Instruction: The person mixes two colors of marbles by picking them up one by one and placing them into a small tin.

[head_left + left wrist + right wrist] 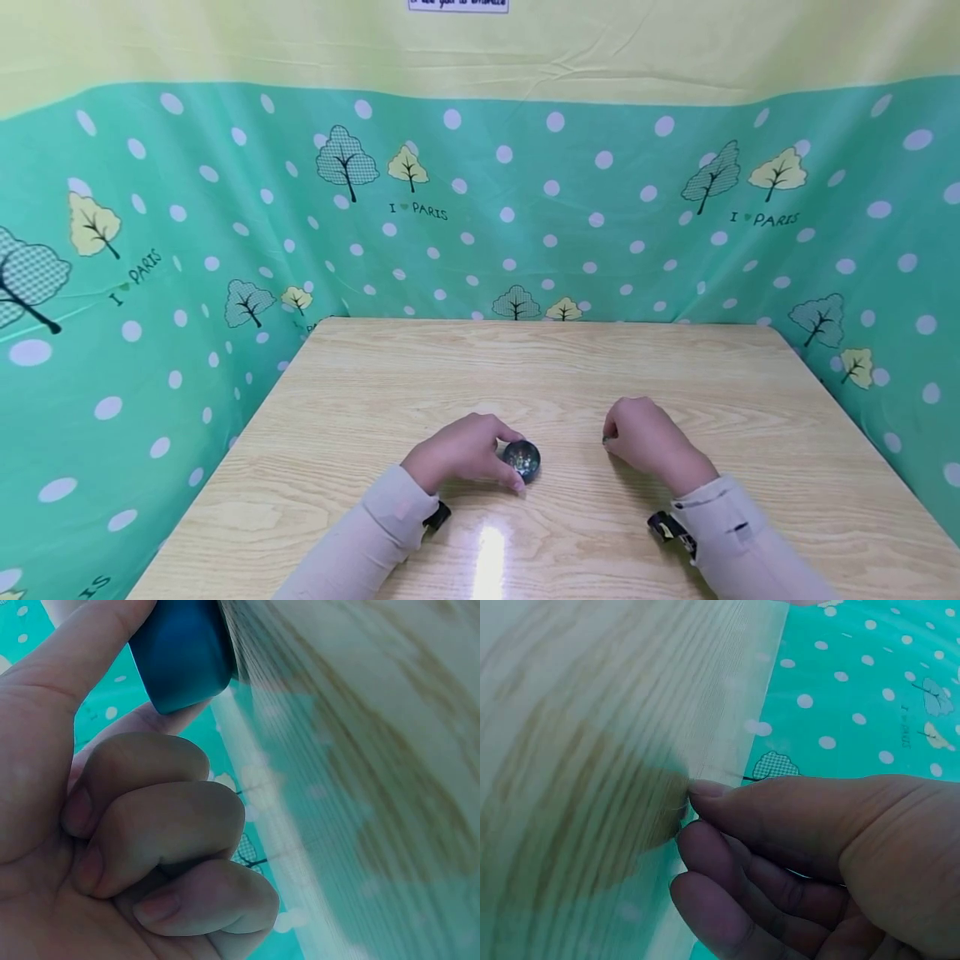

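On the wooden table (570, 367) my left hand (461, 454) pinches a small round dark-blue tin (522, 459) between thumb and forefinger. The left wrist view shows the tin (184, 652) standing on the table, with the other fingers (165, 825) curled into the palm. My right hand (647, 440) rests on the table a short way right of the tin and apart from it. Its fingers are curled, and in the right wrist view the thumb tip (705, 789) meets the forefinger at the tabletop. A tiny dark spot shows at those fingertips; I cannot tell whether it is an object.
A green cloth (525, 208) with white dots and trees walls the table at the back and both sides. The table's left edge (225, 467) and right edge (855, 433) lie close to the cloth. Black straps sit on both wrists.
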Motion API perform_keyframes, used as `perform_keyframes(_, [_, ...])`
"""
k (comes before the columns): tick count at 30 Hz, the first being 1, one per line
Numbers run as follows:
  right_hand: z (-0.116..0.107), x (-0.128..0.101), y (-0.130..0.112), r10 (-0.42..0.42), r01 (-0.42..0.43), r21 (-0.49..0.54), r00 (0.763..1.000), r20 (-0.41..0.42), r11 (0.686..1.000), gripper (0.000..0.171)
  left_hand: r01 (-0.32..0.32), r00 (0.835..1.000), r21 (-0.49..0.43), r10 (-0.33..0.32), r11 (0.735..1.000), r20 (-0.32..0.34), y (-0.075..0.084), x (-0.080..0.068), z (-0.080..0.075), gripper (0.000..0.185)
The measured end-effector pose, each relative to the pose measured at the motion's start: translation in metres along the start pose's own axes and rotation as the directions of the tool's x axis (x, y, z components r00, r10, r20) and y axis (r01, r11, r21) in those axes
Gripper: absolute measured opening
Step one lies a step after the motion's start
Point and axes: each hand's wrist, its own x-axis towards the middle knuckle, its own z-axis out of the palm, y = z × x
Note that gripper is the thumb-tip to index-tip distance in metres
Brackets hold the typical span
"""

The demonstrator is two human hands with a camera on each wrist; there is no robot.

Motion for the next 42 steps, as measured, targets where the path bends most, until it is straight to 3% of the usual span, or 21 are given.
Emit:
perform_keyframes(13, [0.001,-0.002,-0.01,0.001,0.0,0.015,0.999,-0.036,1.0,0.007,0.012,1.0,0.017,-0.012,1.0,-0.004,0.002,0.0,0.001,0.074])
perform_keyframes(32, [0.004,-0.007,-0.029,-0.126,0.129,0.015,0.981,-0.149,0.992,0.01,0.027,1.0,-0.001,-0.027,1.0,0.003,0.003,-0.002,0.003,0.075])
perform_keyframes(42, [0.01,-0.008,-0.042,-0.182,0.195,0.073,0.971,-0.158,0.978,0.011,0.021,1.0,-0.005,-0.021,1.0,0.004,0.003,-0.002,0.0,0.074])
